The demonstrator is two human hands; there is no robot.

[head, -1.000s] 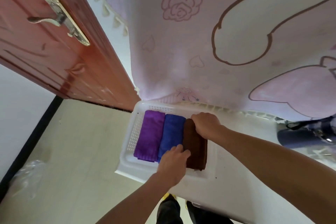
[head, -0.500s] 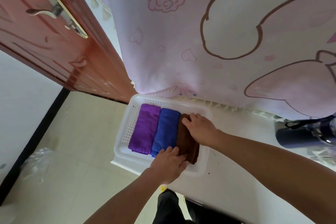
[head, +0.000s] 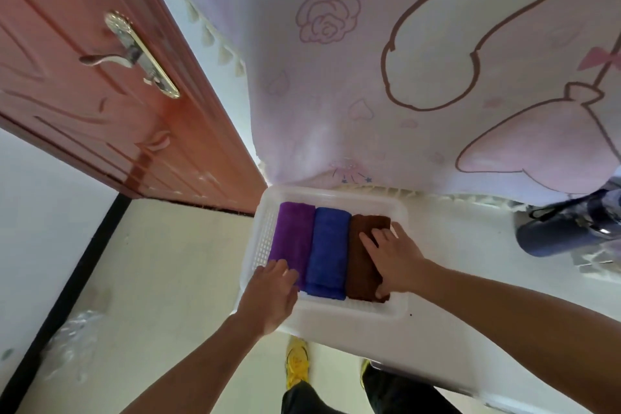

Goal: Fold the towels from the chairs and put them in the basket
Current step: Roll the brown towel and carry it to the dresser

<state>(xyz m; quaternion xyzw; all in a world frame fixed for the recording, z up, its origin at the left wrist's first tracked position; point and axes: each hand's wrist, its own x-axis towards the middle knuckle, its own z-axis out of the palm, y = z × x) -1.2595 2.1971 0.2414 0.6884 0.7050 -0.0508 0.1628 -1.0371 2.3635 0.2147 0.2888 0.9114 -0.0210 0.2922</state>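
Mid-frame, the basket (head: 353, 309) holds three folded towels side by side: the purple towel (head: 290, 235) at left, the blue towel (head: 327, 245) in the middle and the brown towel (head: 361, 265) at right. The right hand (head: 393, 259) lies flat on the brown towel with fingers spread, probably pressing it level with its neighbours. The left hand (head: 268, 296) rests at the basket's lower left corner, fingers straight and close together, likely steadying it. No writing or brand can be read.
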